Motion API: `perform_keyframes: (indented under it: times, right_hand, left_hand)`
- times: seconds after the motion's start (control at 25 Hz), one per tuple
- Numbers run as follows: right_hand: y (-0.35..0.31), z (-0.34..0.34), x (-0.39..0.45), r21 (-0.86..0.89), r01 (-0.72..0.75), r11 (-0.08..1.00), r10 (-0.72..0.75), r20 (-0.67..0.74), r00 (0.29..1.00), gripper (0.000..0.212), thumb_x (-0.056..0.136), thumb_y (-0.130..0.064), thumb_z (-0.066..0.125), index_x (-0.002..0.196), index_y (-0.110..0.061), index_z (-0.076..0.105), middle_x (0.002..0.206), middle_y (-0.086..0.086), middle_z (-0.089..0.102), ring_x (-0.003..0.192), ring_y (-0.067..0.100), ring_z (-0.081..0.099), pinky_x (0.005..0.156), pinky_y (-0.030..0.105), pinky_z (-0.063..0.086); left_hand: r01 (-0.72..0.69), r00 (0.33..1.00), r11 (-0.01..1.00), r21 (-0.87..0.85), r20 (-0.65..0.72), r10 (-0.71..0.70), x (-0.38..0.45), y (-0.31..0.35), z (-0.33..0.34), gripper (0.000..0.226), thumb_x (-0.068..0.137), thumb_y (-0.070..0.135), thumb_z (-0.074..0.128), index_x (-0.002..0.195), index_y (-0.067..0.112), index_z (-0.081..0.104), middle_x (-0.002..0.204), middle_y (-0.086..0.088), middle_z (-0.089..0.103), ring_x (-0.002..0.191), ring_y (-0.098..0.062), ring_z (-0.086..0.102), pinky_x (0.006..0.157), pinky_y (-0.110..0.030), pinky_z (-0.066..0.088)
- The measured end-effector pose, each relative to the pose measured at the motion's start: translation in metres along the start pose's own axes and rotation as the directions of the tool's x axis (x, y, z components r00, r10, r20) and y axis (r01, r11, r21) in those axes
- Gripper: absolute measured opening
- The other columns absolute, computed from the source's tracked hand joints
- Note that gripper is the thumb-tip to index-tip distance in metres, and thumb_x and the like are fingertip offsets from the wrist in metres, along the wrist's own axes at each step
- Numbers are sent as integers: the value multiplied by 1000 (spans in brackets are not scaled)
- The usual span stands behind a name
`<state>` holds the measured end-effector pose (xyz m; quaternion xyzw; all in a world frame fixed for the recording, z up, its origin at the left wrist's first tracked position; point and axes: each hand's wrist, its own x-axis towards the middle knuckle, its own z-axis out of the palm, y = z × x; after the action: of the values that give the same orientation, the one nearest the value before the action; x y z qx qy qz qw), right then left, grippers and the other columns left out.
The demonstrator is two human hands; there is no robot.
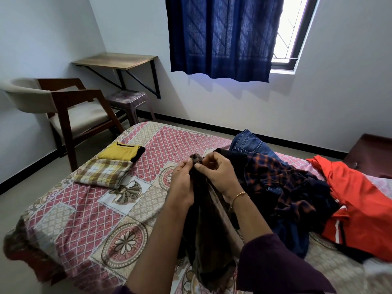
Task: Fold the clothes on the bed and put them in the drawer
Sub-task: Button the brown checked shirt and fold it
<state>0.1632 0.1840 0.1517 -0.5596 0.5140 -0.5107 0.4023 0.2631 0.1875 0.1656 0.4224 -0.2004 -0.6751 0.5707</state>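
Trouble loomed: left hand (182,183) and right hand (216,172) both pinched the dark brown garment's (203,230) top edge above the bed (84,219); its hanging length could twist, spoiling the fold.

Dark brown garment (209,225) — held up, hanging — over bed (89,213).

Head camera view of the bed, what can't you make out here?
- Dark brown garment pinched by left hand and right hand: its type, bunched up and hanging.
- Dark wooden furniture: whether it's the drawer, cut off by the right edge.
- Dark blue clothing: buried under the orange-and-navy plaid shirt.
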Motion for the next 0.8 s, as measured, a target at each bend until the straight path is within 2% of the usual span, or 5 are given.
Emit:
perform_keyframes:
  times: [0.12, 0.24, 0.4, 0.52, 0.8]
  right_hand:
    - [7, -3, -1, -103, 33, 994, -24, 78, 997, 27, 75, -7, 76, 93, -14, 58, 92, 5, 64, 85, 11, 61, 81, 22, 53]
    - [17, -10, 2, -84, 9, 996, -16, -88, 996, 17, 79, -4, 70, 93, -11, 63, 91, 9, 67, 86, 18, 64, 83, 32, 54]
    - [15, -9, 1, 524, -177, 833, 278, -119, 953, 16, 88, 4, 54, 87, -8, 64, 82, 14, 68, 79, 25, 66, 77, 36, 56]
    - [7, -19, 2, 750, -197, 632, 332, -32, 943, 17, 92, 4, 46, 91, -1, 63, 73, 9, 70, 67, 17, 68, 65, 27, 58]
    - [6, -24, 1, 764, -255, 592, 310, 75, 948, 24, 98, -2, 38, 95, 1, 61, 75, 7, 71, 69, 13, 70, 63, 21, 57]
  left_hand:
    - [-12, 998, 1000, -11, 58, 13, 7, 8, -1, 22, 99, 14, 42, 94, 5, 62, 88, -11, 65, 81, -19, 64, 66, -25, 57]
    - [-53, 975, 979, 195, 222, 9, 4, 1, 5, 27, 97, 0, 40, 110, 2, 64, 96, -11, 69, 92, -20, 66, 78, -24, 57]
    - [-370, 914, 500, 783, 211, 347, 11, -15, -5, 21, 86, 16, 66, 106, 15, 68, 98, 1, 69, 91, -14, 65, 83, -29, 55]
    - [-391, 884, 344, 853, 245, 399, 3, -28, -12, 18, 86, 27, 66, 99, 14, 63, 87, 7, 61, 80, -8, 57, 64, -17, 44]
    - [-377, 907, 599, 706, 148, 395, 12, -31, -12, 10, 94, 15, 55, 87, 10, 60, 77, -1, 61, 71, -12, 56, 66, -26, 46]
